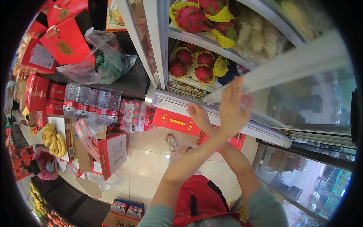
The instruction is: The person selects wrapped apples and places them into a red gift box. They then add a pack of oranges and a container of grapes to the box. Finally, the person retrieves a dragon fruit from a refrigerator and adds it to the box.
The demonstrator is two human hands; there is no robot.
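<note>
My forearms cross in front of me, the left one over the right. My left hand (234, 109) reaches to the right, flat with its fingers extended, against or just in front of the white frame of a sliding glass door (272, 68); contact is hard to tell through the blur. My right hand (200, 117) is lower and to the left, holding nothing visible, near the cooler's sill (181, 103). Behind the door opening, dragon fruits (204, 74) in yellow foam nets sit on a lower shelf. More dragon fruits (192, 20) lie on the shelf above, beside bagged produce (261, 37).
Red cartons (175, 120) lie along the cooler's base. Left of them stand shrink-wrapped bottles (136, 115), large water bottles (92, 100), an open carton (112, 154) and bananas (54, 140). A plastic bag (110, 62) rests on a black surface. A person (44, 163) is at far left.
</note>
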